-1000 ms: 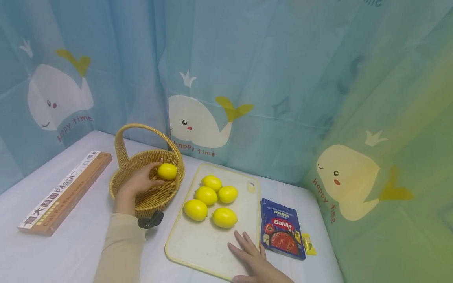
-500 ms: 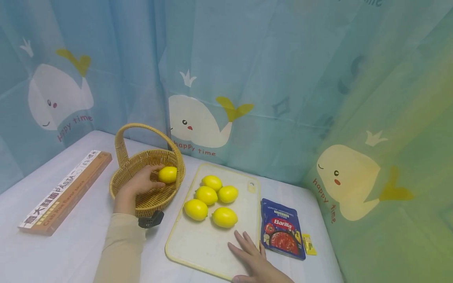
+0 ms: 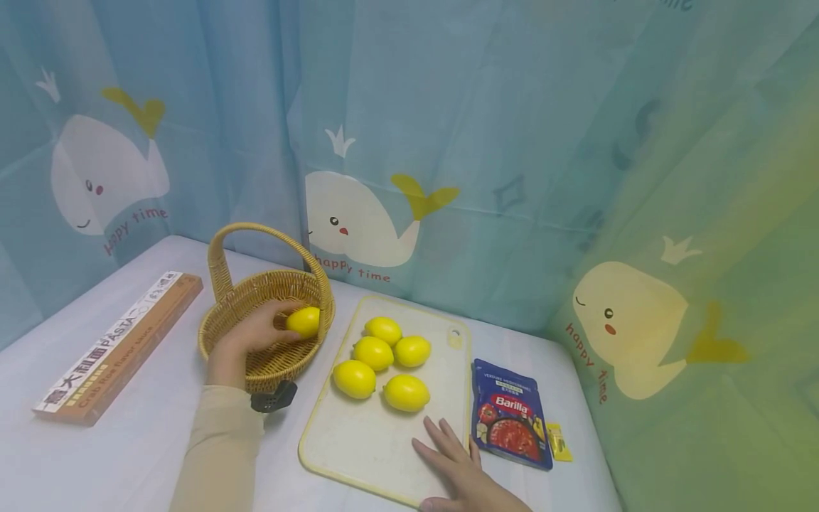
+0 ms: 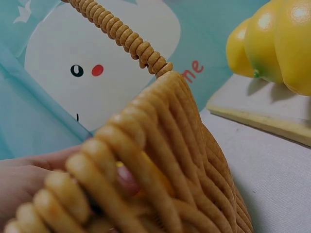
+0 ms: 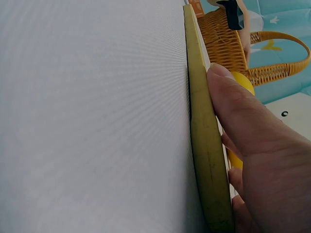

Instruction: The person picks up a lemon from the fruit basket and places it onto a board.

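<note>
Inside the wicker basket [image 3: 269, 363], my left hand [image 3: 256, 331] holds a lemon [image 3: 304, 323] low against the right inner wall. In the left wrist view the basket's rim [image 4: 160, 104] covers most of that hand [image 4: 24, 184] and the lemon. My right hand [image 3: 457, 466] rests with spread fingers on the lower right of the cutting board [image 3: 365, 448]. The right wrist view has the thumb [image 5: 243, 109] lying along the board's yellow edge [image 5: 204, 131]. Several lemons [image 3: 373, 353] lie grouped on the board's upper half, apart from the right hand.
A long pasta box [image 3: 121, 348] lies left of the basket. Right of the board are a blue Barilla sauce pouch [image 3: 512, 416] and a small yellow packet [image 3: 559, 442]. A whale-print curtain [image 3: 512, 142] hangs behind the white-covered table [image 3: 147, 455].
My left hand has lowered the lemon a little deeper into the basket, and its fingers now cover more of it. The right hand, the board and the other lemons have stayed put.
</note>
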Motion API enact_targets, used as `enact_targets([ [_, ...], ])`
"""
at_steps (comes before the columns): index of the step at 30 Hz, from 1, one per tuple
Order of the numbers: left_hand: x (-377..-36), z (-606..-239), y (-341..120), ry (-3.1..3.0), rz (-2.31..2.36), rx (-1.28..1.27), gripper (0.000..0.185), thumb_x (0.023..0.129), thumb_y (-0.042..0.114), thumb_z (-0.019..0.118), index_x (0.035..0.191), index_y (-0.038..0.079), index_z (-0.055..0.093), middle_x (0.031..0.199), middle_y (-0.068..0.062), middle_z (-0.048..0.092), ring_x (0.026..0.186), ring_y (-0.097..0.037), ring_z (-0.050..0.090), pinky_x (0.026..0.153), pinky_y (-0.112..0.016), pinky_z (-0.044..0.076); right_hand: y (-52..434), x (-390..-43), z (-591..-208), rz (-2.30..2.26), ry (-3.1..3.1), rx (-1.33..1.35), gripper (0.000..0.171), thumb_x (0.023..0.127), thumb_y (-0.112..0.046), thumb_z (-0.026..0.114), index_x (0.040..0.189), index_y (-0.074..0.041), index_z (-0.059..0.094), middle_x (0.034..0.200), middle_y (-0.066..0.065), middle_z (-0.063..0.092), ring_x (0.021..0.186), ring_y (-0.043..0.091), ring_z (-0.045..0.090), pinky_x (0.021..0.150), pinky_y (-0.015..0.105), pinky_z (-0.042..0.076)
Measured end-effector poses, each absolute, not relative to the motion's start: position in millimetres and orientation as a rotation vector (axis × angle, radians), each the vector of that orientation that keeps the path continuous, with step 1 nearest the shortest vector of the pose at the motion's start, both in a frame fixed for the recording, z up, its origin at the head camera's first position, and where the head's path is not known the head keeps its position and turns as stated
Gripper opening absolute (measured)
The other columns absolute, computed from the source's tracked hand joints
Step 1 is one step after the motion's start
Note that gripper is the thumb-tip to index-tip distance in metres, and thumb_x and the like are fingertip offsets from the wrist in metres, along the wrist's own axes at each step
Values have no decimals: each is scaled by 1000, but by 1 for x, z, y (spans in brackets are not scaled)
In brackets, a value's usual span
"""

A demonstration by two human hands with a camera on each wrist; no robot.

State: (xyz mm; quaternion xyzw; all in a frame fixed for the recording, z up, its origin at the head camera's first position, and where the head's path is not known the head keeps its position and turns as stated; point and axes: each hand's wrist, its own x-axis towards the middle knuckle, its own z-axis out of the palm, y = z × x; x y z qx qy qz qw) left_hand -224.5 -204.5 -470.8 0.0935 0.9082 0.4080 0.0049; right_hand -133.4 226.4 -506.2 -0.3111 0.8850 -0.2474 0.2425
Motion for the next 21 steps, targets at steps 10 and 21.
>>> enact_targets([
  [10,-224,-471,-203,2793,1351,253,50,82,15,72,128,10,54,130,-18,56,121,-37,51,103,-54,41,227,-134,-508,-678,2422,-852,73,83,-55,61,147,-34,32,160,10,9,143,47,0,93,83,-5],
  [21,-224,-471,-202,2800,1268,275,59,80,26,75,133,14,53,129,-13,57,120,-35,51,104,-54,40,227,-133,-507,-686,2415,-850,74,84,-54,61,148,-34,31,160,9,9,143,47,-1,93,83,-6],
])
